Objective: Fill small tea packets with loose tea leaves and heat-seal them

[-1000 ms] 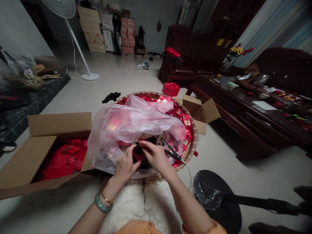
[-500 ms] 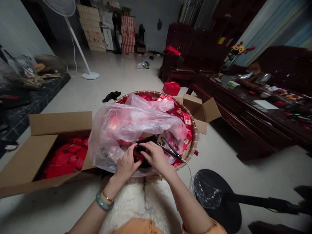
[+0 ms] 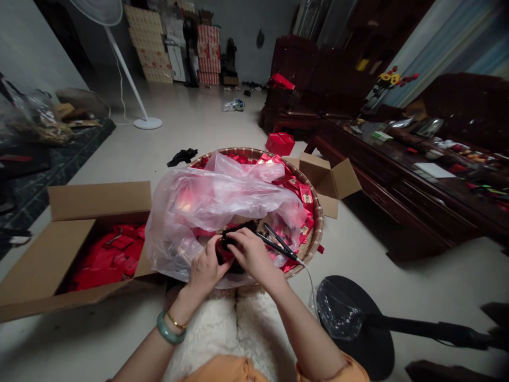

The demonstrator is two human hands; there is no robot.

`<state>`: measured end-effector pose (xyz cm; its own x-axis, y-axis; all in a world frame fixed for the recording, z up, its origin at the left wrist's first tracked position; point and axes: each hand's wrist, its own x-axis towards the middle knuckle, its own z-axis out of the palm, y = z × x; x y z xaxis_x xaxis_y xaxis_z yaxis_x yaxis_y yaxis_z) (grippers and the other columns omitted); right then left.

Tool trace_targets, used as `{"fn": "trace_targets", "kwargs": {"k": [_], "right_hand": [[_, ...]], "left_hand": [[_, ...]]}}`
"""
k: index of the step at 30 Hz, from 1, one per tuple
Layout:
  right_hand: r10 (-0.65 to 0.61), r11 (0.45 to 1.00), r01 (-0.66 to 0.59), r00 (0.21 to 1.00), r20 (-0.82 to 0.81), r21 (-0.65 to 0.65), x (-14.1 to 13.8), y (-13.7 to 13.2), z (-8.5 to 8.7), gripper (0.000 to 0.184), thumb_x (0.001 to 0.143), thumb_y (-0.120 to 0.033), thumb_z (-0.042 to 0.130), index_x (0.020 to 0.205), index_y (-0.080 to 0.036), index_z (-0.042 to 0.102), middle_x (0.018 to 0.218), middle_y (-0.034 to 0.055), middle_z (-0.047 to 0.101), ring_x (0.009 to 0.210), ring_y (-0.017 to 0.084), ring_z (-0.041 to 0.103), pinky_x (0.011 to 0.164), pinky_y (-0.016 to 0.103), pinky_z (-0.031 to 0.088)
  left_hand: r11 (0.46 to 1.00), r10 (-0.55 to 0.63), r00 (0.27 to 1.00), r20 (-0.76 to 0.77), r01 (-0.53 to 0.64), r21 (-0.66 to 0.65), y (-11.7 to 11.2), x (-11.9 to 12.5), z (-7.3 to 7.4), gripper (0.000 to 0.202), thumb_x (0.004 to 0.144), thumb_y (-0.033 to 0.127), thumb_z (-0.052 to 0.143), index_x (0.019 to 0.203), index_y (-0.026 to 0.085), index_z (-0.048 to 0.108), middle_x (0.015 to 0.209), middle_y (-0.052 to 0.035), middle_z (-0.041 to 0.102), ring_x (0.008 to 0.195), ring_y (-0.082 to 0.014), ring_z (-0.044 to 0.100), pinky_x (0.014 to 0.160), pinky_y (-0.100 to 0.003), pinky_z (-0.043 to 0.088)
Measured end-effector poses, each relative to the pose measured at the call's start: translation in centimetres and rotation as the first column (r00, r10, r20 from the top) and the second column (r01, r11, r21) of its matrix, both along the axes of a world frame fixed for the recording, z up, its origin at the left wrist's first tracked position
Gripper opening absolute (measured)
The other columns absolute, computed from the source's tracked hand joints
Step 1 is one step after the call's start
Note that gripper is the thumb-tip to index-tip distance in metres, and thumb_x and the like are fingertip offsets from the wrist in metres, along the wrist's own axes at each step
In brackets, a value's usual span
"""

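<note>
My left hand (image 3: 205, 268) is wrapped round a small red packet (image 3: 225, 254), low over the near side of a round woven basket (image 3: 319, 223). The fingers of my right hand (image 3: 251, 253) are closed at the packet's dark mouth; whatever lies between their tips is hidden. Just beyond my fingers, dark loose stuff like tea leaves (image 3: 245, 227) lies in the opening of a translucent pinkish plastic bag (image 3: 226, 196). Black tongs with a white cord (image 3: 284, 248) rest with their arms apart, right of my right hand. Shiny red packets (image 3: 306, 196) line the basket around the bag.
At left, an open cardboard box (image 3: 69, 254) holds many red packets. Another open box (image 3: 332, 178) and a red box (image 3: 280, 144) stand beyond the basket. A black round stand base (image 3: 374, 331) lies at lower right, near a long dark wooden table (image 3: 369, 175).
Both hands stay at the packet, and my right fingers have shifted very slightly at its mouth. Nothing else has visibly moved.
</note>
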<state>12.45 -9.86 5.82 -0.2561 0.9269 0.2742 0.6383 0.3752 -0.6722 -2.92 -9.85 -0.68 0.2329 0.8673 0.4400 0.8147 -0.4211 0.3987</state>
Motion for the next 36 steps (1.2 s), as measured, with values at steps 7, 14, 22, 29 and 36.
{"fn": "trace_targets", "kwargs": {"k": [7, 14, 22, 29, 36], "right_hand": [[0.009, 0.999, -0.016, 0.979, 0.203, 0.033, 0.1, 1.3, -0.9, 0.015, 0.085, -0.021, 0.058, 0.093, -0.021, 0.070, 0.087, 0.0060, 0.062, 0.086, 0.018, 0.055, 0.074, 0.028, 0.045], [-0.138, 0.982, 0.152, 0.982, -0.128, 0.107, 2.2, 1.3, -0.1, 0.014, 0.085, -0.018, 0.054, 0.088, -0.018, 0.068, 0.080, 0.0037, 0.063, 0.077, 0.014, 0.059, 0.072, 0.025, 0.046], [0.108, 0.988, -0.115, 0.991, 0.074, 0.100, 1.5, 1.0, -0.3, 0.025, 0.083, -0.018, 0.060, 0.105, -0.027, 0.068, 0.097, 0.0052, 0.061, 0.091, 0.017, 0.055, 0.080, 0.030, 0.047], [-0.095, 0.973, 0.126, 0.983, -0.158, 0.194, 2.6, 0.8, -0.4, 0.022, 0.088, -0.018, 0.051, 0.103, -0.021, 0.067, 0.096, 0.0069, 0.063, 0.091, 0.017, 0.057, 0.082, 0.031, 0.047], [0.100, 0.990, -0.116, 0.976, 0.191, 0.076, 2.6, -1.7, 0.6, 0.023, 0.084, -0.033, 0.060, 0.105, -0.024, 0.066, 0.095, 0.0059, 0.058, 0.087, 0.017, 0.055, 0.073, 0.027, 0.046]], "left_hand": [[0.998, -0.043, 0.999, 0.030, 0.042, 0.038, -0.1, 0.4, -0.1, 0.072, 0.072, 0.023, 0.069, 0.133, 0.014, 0.031, 0.107, -0.0146, 0.067, 0.090, -0.0258, 0.068, 0.072, -0.031, 0.054], [0.997, -0.072, 0.995, 0.071, 0.073, -0.008, 0.2, 0.1, -0.4, 0.085, 0.073, 0.024, 0.068, 0.141, 0.016, 0.019, 0.111, -0.0125, 0.065, 0.094, -0.0254, 0.066, 0.077, -0.034, 0.054], [0.985, -0.164, 0.985, 0.054, 0.161, 0.060, 0.2, 0.4, -0.2, 0.087, 0.076, 0.020, 0.065, 0.145, 0.016, 0.012, 0.126, -0.0180, 0.055, 0.105, -0.0273, 0.061, 0.082, -0.037, 0.053], [0.982, -0.189, 0.969, 0.160, 0.191, 0.007, 0.3, -0.4, -0.7, 0.084, 0.078, 0.021, 0.062, 0.145, 0.017, 0.011, 0.113, -0.0126, 0.060, 0.105, -0.0246, 0.061, 0.089, -0.039, 0.050], [0.983, -0.185, 0.973, 0.136, 0.182, 0.031, 0.3, -0.3, -0.7, 0.089, 0.076, 0.021, 0.066, 0.145, 0.017, 0.009, 0.120, -0.0166, 0.056, 0.111, -0.0283, 0.057, 0.090, -0.043, 0.049]]}}
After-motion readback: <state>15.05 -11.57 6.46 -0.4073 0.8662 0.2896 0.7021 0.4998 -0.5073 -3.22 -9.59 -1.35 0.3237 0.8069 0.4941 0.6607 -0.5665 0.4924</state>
